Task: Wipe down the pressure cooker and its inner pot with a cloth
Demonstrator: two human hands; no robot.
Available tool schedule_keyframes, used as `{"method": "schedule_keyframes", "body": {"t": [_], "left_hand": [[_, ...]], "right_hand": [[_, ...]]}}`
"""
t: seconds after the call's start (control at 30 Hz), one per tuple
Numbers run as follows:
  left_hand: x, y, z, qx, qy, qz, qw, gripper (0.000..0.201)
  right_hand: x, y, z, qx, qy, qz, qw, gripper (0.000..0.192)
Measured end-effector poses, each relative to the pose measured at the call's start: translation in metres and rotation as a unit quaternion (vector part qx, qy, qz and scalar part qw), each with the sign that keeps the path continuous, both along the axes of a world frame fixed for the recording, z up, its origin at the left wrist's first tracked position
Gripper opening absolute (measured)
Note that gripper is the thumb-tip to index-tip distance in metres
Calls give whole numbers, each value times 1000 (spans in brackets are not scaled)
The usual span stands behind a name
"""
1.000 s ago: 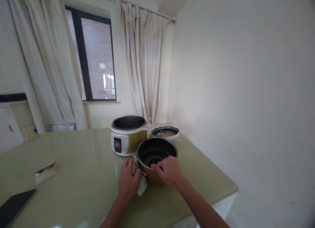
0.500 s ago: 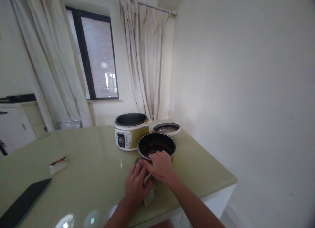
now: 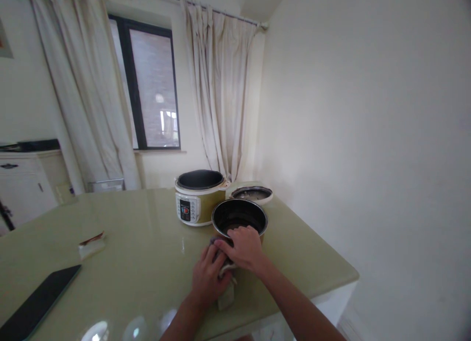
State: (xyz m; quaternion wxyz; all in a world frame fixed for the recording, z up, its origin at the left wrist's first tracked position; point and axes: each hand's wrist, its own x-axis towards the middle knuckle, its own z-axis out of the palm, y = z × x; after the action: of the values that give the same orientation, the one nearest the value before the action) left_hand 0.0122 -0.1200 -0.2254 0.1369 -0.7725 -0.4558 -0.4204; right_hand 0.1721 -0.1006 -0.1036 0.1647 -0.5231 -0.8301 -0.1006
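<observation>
A dark-lined inner pot [image 3: 240, 213] stands on the table in front of a white and gold electric cooker [image 3: 210, 203]. My right hand [image 3: 246, 247] is closed over the pot's near rim, its thumb stretched left toward my other hand. Just left of and below it, my left hand [image 3: 209, 276] is closed on a crumpled greyish cloth [image 3: 226, 298] near the pot's outer side. Part of the cloth hangs out under the palm, and the rest is covered by the fingers. Whether the cloth touches the pot is hidden.
Behind the pot, the cooker's lid [image 3: 253, 194] lies with its underside up. A dark flat object [image 3: 40, 301] and a small whitish packet [image 3: 91, 245] lie on the left of the glossy green table [image 3: 140, 233]. A wall [image 3: 368, 135] runs along the right.
The view has shifted slightly, so everything sits a little farther right. Both hands keep nearly the same hold on the pot rim and the cloth.
</observation>
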Motion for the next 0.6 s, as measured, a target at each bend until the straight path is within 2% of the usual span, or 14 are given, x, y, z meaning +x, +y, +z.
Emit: {"method": "schedule_keyframes", "body": {"t": [0.13, 0.27, 0.4, 0.47, 0.53, 0.6], "left_hand": [[-11, 12, 9, -52, -168, 73, 982, 31], [-23, 25, 14, -91, -273, 119, 950, 34], [-23, 27, 18, -140, -270, 143, 942, 44], [-20, 21, 24, -158, -252, 176, 938, 53], [-13, 7, 30, -133, -241, 214, 937, 63], [2, -14, 31, -63, -241, 230, 941, 69]], "right_hand": [[11, 2, 0, 4, -10, 23, 1000, 70], [25, 3, -4, 5, -14, 70, 997, 69], [27, 3, -7, 13, -14, 51, 998, 67], [24, 3, -8, 19, -9, 31, 999, 67], [22, 3, -8, 18, -5, 21, 1000, 67], [22, 3, -7, 10, -8, 22, 1000, 66]]}}
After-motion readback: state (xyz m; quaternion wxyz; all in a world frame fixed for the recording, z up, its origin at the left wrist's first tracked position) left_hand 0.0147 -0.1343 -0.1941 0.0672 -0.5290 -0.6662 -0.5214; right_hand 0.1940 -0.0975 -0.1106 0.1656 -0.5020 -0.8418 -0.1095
